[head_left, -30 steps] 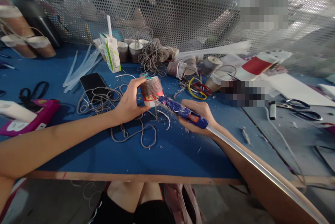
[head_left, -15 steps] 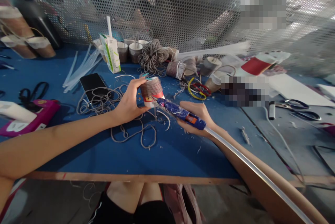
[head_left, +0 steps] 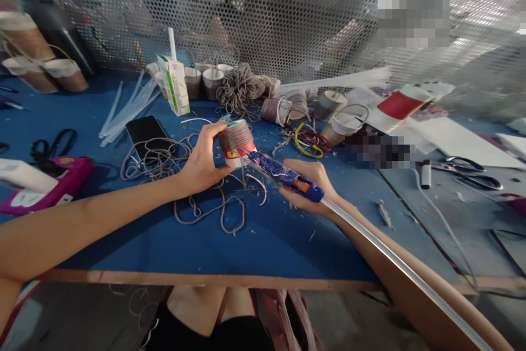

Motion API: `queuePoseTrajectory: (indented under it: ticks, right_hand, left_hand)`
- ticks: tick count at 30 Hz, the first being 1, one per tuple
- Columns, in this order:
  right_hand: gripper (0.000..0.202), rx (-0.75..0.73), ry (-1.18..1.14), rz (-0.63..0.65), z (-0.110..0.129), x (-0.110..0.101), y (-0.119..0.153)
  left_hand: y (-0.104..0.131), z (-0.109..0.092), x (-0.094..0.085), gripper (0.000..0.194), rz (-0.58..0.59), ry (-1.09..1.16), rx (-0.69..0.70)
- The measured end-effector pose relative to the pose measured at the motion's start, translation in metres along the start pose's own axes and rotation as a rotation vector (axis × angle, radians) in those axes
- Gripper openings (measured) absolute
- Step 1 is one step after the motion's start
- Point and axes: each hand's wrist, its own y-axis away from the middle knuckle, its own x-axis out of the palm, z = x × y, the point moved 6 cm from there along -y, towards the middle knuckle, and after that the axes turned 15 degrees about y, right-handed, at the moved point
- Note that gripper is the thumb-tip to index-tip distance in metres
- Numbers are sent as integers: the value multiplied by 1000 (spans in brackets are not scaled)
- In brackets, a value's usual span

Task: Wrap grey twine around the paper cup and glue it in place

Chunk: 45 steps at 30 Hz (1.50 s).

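Note:
A paper cup [head_left: 237,138], its upper part wound with grey-brown cord and its lower part red and white, is gripped between the thumb and fingers of my left hand [head_left: 205,156]. My right hand [head_left: 308,184] is wrapped round a blue glue gun [head_left: 279,173] whose nozzle points at the cup's side, at or very close to the cord's lower edge. A long clear glue stick [head_left: 394,260] runs out of the gun's back along my right forearm. Loose grey cord [head_left: 197,214] lies in loops below and left of the cup.
A phone [head_left: 150,134] lies partly under the cord. Behind are a drink carton [head_left: 176,85], a cord bundle [head_left: 242,88] and several wrapped cups. Scissors [head_left: 464,170] rest at the right, a magenta device [head_left: 61,186] at the left. A perforated metal screen [head_left: 279,17] stands behind the table.
The cup has shifted very slightly left in my left hand. The glue gun stays at its side, its nozzle a little farther right than before.

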Motion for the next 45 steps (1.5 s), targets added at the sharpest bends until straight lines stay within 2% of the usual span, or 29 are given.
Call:
queuePoseTrajectory:
  ticks: [10,16,20,35,40,42,45]
  right_hand:
    - [19,11,21,-40,-4,-3,1]
    - [20,118,14,21,-7,-3,3]
    - [22,159,14,14,-10,-5,3]
    - [22,216,19,-3,-20,-5,2]
    - [20,196,71,-17,-32,-7,1]
    - [21,178,147,30,-40,-5,0]
    - [25,223,344,185,-56,0,1]
  left_hand:
    - [1,4,0,73,-51,52,7]
    - [2,6,-1,73,-67,75,-4]
    - [3,7,0,72,-84,132,-8]
    - [3,5,1,72,-72,170,9]
    - [1,0,1,69,-66,156,20]
    - [1,-2,-1,73,-57,103,26]
    - [-1,-4,-3,76,-26,2,34]
